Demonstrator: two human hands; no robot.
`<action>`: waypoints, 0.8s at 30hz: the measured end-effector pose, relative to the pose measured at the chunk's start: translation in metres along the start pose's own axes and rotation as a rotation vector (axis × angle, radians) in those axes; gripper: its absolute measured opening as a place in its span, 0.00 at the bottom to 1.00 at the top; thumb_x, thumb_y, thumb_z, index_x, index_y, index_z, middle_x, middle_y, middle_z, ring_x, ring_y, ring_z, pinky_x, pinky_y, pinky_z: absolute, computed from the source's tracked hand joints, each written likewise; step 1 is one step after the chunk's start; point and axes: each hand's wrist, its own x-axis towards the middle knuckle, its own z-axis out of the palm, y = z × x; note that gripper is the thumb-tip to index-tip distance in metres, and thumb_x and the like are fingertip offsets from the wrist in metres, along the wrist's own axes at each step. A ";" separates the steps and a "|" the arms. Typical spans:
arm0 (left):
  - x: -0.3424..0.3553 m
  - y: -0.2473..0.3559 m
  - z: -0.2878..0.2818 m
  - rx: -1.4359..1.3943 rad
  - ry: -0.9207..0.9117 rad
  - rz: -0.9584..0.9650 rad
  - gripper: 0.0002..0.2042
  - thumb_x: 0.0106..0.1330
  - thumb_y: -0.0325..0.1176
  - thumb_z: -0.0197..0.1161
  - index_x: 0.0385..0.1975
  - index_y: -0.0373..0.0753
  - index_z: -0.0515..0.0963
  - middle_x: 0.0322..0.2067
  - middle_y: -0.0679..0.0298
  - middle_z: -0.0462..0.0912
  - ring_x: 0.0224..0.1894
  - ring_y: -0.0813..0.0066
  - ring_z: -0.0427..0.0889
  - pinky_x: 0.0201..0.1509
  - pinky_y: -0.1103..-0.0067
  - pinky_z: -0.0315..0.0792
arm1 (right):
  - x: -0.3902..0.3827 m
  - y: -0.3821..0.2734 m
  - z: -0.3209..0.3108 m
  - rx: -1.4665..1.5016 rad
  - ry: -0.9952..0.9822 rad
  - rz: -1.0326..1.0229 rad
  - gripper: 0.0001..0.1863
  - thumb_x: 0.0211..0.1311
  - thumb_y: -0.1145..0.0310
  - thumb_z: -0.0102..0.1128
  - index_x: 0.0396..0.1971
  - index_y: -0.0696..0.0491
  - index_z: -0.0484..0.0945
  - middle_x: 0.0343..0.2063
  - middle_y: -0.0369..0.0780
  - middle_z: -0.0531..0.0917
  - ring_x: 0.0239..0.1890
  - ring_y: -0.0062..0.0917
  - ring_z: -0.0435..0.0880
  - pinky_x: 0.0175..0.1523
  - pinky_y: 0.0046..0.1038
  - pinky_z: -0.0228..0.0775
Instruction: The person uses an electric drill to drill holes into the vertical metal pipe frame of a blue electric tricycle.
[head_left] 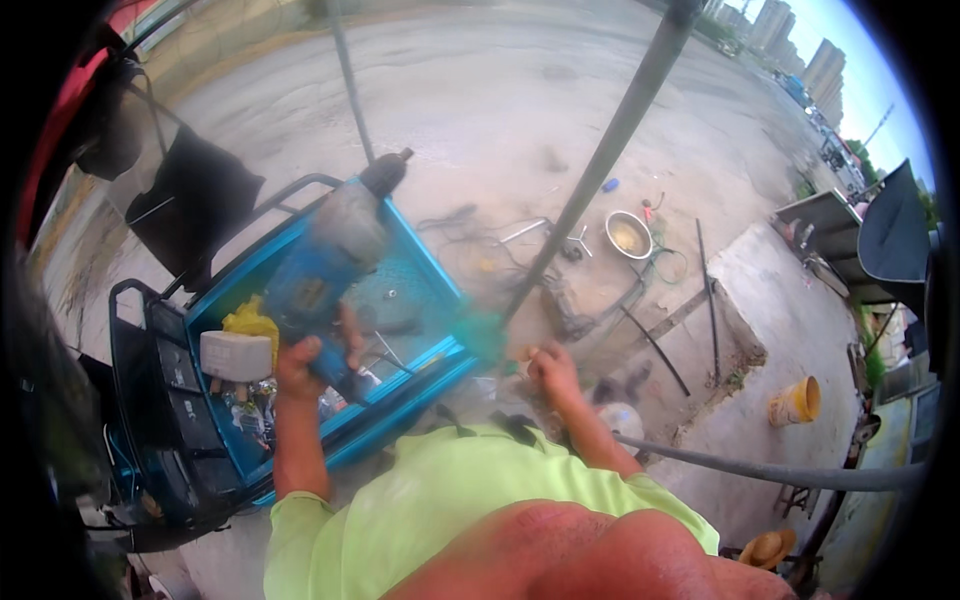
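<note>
My left hand (305,365) is wrapped round the handle of a blue power drill (300,285), held over the blue cargo bed (425,262) of a small vehicle. The drill's dark chuck (387,172) points up and away, and its body is smeared by motion. My right hand (552,372) is closed in front of my chest, right of the bed. Just left of its fingers is a blurred green thing (480,333) by the bed's corner. Whether the fingers hold it I cannot make out.
A grey-white box (236,355) and a yellow bag (252,322) sit in the bed among small metal pieces. A slanting pole (600,160) stands ahead. On the ground lie a metal basin (611,235), cables and dark rods (707,300). A yellow bucket (795,402) is at right.
</note>
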 end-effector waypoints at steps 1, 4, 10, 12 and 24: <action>-0.005 0.005 0.002 -0.021 0.011 -0.042 0.32 0.57 0.34 0.65 0.61 0.27 0.64 0.39 0.49 0.79 0.33 0.60 0.84 0.29 0.73 0.82 | -0.003 -0.003 0.008 0.037 0.007 -0.026 0.10 0.63 0.67 0.60 0.38 0.58 0.79 0.25 0.35 0.80 0.21 0.17 0.72 0.26 0.21 0.62; -0.007 0.017 0.033 0.007 0.077 -0.075 0.30 0.54 0.33 0.62 0.58 0.25 0.67 0.37 0.47 0.79 0.31 0.61 0.83 0.23 0.75 0.79 | -0.007 -0.028 0.021 0.088 -0.005 -0.104 0.09 0.64 0.67 0.59 0.38 0.57 0.79 0.25 0.36 0.81 0.20 0.17 0.72 0.25 0.21 0.62; 0.014 0.077 0.081 0.135 -0.062 -0.062 0.31 0.54 0.37 0.62 0.56 0.23 0.68 0.35 0.47 0.80 0.26 0.62 0.83 0.23 0.76 0.79 | -0.012 -0.098 0.020 0.134 -0.106 -0.304 0.08 0.65 0.67 0.58 0.38 0.56 0.77 0.26 0.36 0.81 0.20 0.16 0.71 0.25 0.20 0.60; 0.024 0.102 0.086 0.198 -0.186 -0.043 0.36 0.57 0.38 0.64 0.63 0.24 0.61 0.37 0.48 0.78 0.32 0.63 0.84 0.24 0.77 0.81 | -0.013 -0.126 0.024 0.238 -0.154 -0.352 0.08 0.65 0.67 0.57 0.38 0.56 0.76 0.25 0.36 0.81 0.20 0.16 0.70 0.25 0.20 0.59; 0.072 0.152 0.161 0.296 -0.428 0.066 0.29 0.66 0.40 0.54 0.60 0.22 0.63 0.40 0.46 0.79 0.32 0.67 0.83 0.27 0.80 0.79 | -0.043 -0.248 0.051 0.231 -0.329 -0.724 0.11 0.66 0.68 0.55 0.42 0.60 0.75 0.33 0.41 0.82 0.20 0.14 0.66 0.26 0.19 0.57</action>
